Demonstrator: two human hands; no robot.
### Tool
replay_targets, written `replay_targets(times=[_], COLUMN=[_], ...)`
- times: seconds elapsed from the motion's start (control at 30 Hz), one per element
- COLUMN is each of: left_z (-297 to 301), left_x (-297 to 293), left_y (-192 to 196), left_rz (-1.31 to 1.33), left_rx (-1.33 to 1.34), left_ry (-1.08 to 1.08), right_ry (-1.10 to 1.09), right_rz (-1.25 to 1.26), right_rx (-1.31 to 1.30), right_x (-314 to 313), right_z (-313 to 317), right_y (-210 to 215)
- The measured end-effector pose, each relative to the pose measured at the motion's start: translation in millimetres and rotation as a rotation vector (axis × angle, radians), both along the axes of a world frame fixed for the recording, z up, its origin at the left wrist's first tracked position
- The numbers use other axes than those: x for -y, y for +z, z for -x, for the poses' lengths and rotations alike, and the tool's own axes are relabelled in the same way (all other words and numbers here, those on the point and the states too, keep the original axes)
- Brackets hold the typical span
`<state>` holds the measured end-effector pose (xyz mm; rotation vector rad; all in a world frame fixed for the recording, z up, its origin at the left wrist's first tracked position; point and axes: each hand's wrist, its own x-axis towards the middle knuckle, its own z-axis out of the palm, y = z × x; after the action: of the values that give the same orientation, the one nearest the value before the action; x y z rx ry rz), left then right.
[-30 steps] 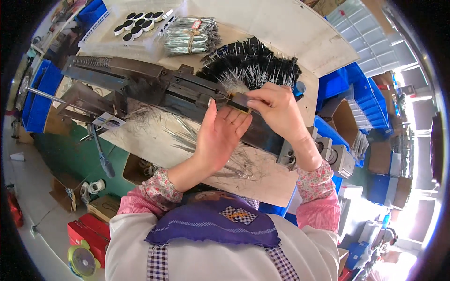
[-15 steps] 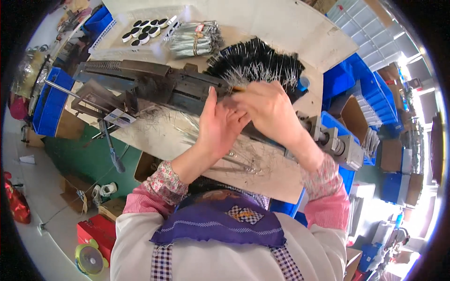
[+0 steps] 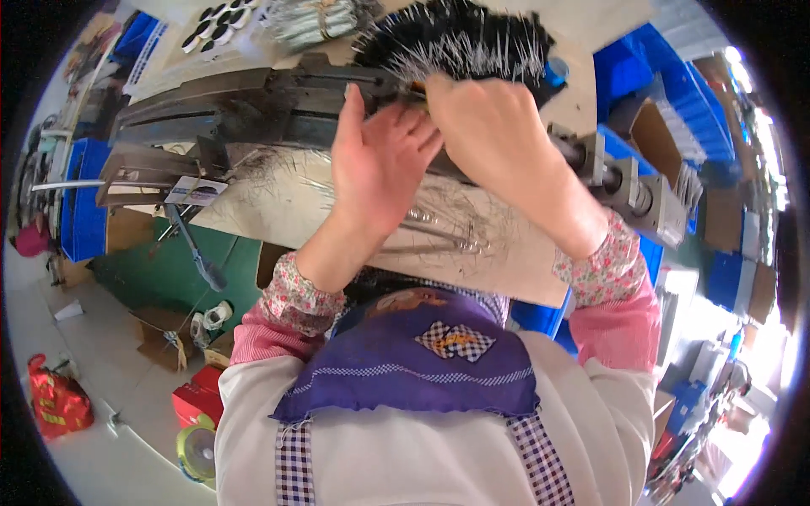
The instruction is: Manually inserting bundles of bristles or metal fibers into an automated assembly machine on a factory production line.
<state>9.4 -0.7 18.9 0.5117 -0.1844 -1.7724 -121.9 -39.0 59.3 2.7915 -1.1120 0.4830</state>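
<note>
My left hand (image 3: pixel 380 164) is palm up over the dark metal machine (image 3: pixel 278 105), its fingers stretched and its thumb raised. Beside it, my right hand (image 3: pixel 494 126) is closed in a fist, with its thumb side near the left fingertips. Whatever the right fingers hold is hidden; a small orange-brown bit shows by its thumb. Just beyond both hands lies a heap of black-bristled brushes (image 3: pixel 456 42) with thin silvery wire stems. Fine wire scraps and thin metal rods (image 3: pixel 430 223) are scattered on the wooden tabletop (image 3: pixel 515 274) in front of the machine.
A tied bundle of silvery wires (image 3: pixel 316 21) lies at the back, right of several black-and-white round pieces (image 3: pixel 221 21). A blue cap (image 3: pixel 556 71) sits by the brush heap. The machine's metal shaft end (image 3: pixel 629 190) juts out right, near blue bins (image 3: pixel 666 93).
The view has tilted, so the bench appears higher in the picture. My left fingers look straighter and more spread. The right hand stays closed near the machine.
</note>
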Motion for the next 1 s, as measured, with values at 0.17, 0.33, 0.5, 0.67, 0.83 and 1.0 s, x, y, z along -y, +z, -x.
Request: replay_targets(times=[0.17,0.33,0.5,0.67,0.83,1.0], left_z=[-2.2,24.0,48.7,-38.2,-163.9,-328.1], left_x=[4.2,-5.8,-21.9,-84.8,-121.3,-196.7], left_y=[-11.4,-38.1,-55.5,-37.5,-62.7,-80.5], left_rz=[0.05,0.056,-0.121,0.464,0.006,-0.879], left_rx=[0.106,0.091,0.351,0.236,3.176,2.471], left_ry=[-0.106,0.048,-0.071,-0.279,0.598,0.534], right_ry=[-0.007,-0.129,-0.185,-0.139,-0.112,-0.273], right_rz=[0.041,-0.549,-0.659,-0.741,-0.856,-0.807], right_rx=[0.046,0.005,0.165,0.27,0.48,0.6], right_x=[-4.7,-86.8,-119.0,-114.6,-107.1,-106.3], right_z=[17.9,65.4,89.3,97.9,104.3,100.2], right_y=[-8.3,-46.7,-132.2,-136.1,-117.5,-96.1])
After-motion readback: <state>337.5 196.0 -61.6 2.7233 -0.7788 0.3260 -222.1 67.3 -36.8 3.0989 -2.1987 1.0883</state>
